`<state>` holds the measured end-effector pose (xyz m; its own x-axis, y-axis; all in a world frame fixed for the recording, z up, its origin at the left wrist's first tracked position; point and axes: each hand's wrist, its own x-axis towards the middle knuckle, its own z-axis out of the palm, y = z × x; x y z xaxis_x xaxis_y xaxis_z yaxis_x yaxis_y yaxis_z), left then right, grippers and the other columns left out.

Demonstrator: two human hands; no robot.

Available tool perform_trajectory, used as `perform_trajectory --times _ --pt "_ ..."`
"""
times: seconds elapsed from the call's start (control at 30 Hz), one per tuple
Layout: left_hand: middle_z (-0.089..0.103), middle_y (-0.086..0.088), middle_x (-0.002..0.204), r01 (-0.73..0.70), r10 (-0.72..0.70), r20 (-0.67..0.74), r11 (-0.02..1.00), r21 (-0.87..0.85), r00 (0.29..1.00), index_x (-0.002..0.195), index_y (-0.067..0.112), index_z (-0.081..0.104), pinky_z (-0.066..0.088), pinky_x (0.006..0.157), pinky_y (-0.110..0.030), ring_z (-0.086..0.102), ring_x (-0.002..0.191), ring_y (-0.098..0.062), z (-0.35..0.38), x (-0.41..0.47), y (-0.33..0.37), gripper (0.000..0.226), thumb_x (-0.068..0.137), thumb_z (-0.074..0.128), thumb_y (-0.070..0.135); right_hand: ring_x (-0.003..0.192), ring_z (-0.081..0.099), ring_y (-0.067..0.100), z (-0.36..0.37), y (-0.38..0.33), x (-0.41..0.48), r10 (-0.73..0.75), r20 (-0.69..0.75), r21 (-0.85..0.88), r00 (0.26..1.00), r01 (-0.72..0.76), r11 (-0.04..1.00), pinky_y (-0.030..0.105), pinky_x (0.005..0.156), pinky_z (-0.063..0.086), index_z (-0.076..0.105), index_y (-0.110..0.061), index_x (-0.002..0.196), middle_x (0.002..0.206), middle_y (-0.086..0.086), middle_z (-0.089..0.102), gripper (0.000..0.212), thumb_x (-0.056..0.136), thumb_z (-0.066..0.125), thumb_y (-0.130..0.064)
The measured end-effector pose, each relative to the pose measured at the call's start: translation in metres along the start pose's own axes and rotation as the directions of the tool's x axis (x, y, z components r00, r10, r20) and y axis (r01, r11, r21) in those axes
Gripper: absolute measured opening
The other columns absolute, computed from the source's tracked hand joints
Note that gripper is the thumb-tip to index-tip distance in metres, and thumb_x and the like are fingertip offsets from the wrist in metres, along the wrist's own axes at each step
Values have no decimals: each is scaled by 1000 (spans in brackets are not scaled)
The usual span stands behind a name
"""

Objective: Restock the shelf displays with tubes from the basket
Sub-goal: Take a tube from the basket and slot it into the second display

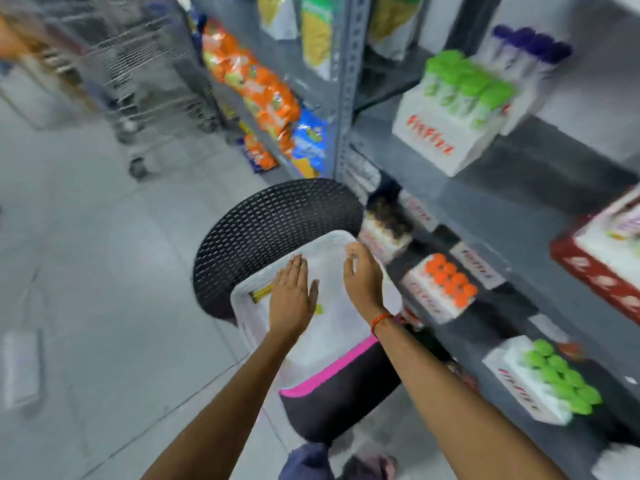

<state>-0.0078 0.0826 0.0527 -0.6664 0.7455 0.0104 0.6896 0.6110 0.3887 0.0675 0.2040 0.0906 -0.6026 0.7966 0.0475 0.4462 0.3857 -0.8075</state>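
Note:
A white plastic basket (252,303) rests on a black mesh chair (270,223) in front of the grey shelves. My left hand (292,296) hovers flat over the basket, fingers apart and empty. My right hand (363,275) is over the basket's right rim, fingers loosely curled, holding nothing that I can see. A yellow tube (262,293) lies inside the basket by my left hand. On the shelves stand white display boxes with green-capped tubes (464,88), purple-capped tubes (530,46), orange-capped tubes (450,278) and more green-capped tubes (561,379). The picture is motion-blurred.
Orange and blue snack bags (256,91) fill the shelf to the left of a grey perforated upright (348,98). Wire trolleys (138,81) stand at the back left on the pale tiled floor. A red and white box (602,265) sits at the right edge.

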Motion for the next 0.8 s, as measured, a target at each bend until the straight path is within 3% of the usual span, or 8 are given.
perform_trajectory --times 0.1,0.2,0.27,0.4,0.47,0.57,0.63,0.8 --pt "50 -23 136 210 -210 13 977 27 978 129 -7 48 31 108 -45 47 127 -34 9 -35 -59 59 92 30 35 104 59 39 58 6 -11 -23 199 -71 980 38 997 44 91 49 62 5 104 107 25 65 22 84 54 1" --pt "37 -26 144 353 -354 60 935 38 933 138 -6 35 24 113 -47 36 135 -37 22 -59 -104 66 90 22 37 103 60 44 112 12 -17 -120 400 -176 908 205 963 48 91 51 64 10 101 108 31 65 23 79 57 4" --pt "25 -26 150 404 -406 94 914 39 909 142 -6 23 18 115 -44 25 140 -37 32 -66 -122 71 88 15 39 94 64 45 144 15 -16 -201 507 -214 838 348 913 48 85 55 66 10 92 96 31 68 21 72 60 7" --pt "15 -24 154 377 -381 119 925 54 917 145 -5 11 8 118 -38 14 143 -34 46 -68 -134 74 86 4 40 64 68 33 193 13 -9 -205 698 -341 686 569 748 32 55 57 69 -5 70 69 14 68 20 64 51 0" --pt "15 -25 153 369 -373 106 928 54 922 144 -7 11 8 118 -39 13 143 -35 51 -69 -135 72 87 3 37 66 69 33 204 2 -12 -225 747 -342 626 651 678 32 51 55 71 -4 76 79 15 69 27 71 44 -3" --pt "7 -22 155 370 -378 115 925 90 919 145 -5 3 6 119 -39 4 145 -32 55 -69 -137 71 86 -4 34 101 62 38 213 -4 -19 -207 810 -354 549 739 573 43 76 53 56 0 119 121 19 56 35 87 43 2" --pt "2 -20 157 388 -400 117 915 116 909 146 -3 0 4 120 -37 -1 145 -28 56 -69 -137 63 92 1 31 107 60 37 208 -5 -23 -170 814 -394 555 743 541 43 82 52 48 -2 127 128 19 52 37 91 40 2" --pt "3 -16 158 430 -445 93 891 146 891 147 0 1 3 120 -34 0 146 -25 48 -68 -127 61 98 27 26 92 65 36 182 6 -36 -219 756 -388 616 692 609 39 71 55 56 -1 111 116 19 57 26 86 48 3"
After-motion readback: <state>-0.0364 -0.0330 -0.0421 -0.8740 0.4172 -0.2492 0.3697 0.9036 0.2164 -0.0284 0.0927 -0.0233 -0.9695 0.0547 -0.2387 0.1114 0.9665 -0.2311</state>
